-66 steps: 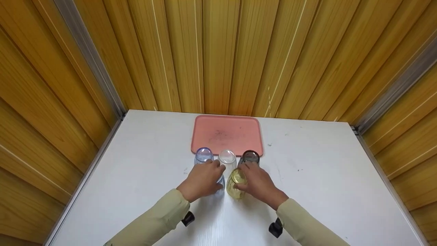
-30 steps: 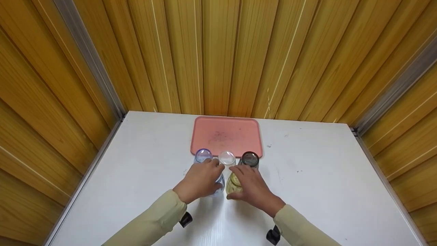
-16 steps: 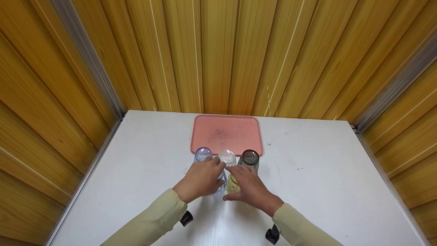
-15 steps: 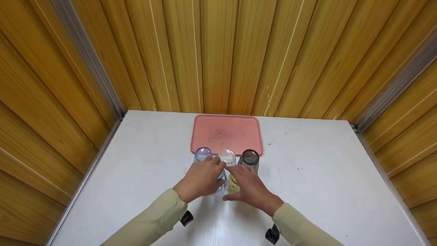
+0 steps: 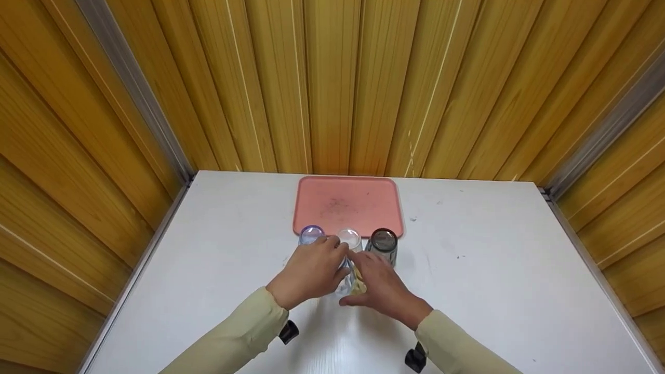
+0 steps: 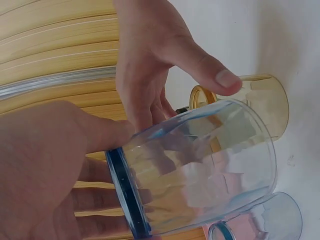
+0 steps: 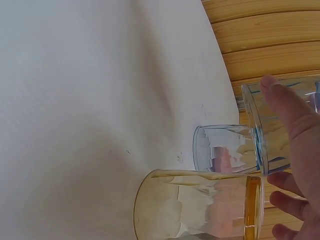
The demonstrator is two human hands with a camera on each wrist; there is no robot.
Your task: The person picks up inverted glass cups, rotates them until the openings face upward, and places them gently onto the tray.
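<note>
One inverted blue tumbler (image 6: 200, 172) is raised near the amber tumbler (image 6: 276, 101), gripped by the left hand (image 5: 311, 267), the right hand (image 5: 383, 286) spread open; apparent stacking calls next for coaxial alignment before lowering.

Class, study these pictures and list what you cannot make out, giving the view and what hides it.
1. Head view: most of the held blue glass, covered by the left hand.
2. Head view: the right side of the yellow glass, behind the right hand.
3. Left wrist view: the far blue glass, cut off by the bottom edge.
4. Head view: what the dark marks on the pink tray are; too small.
</note>
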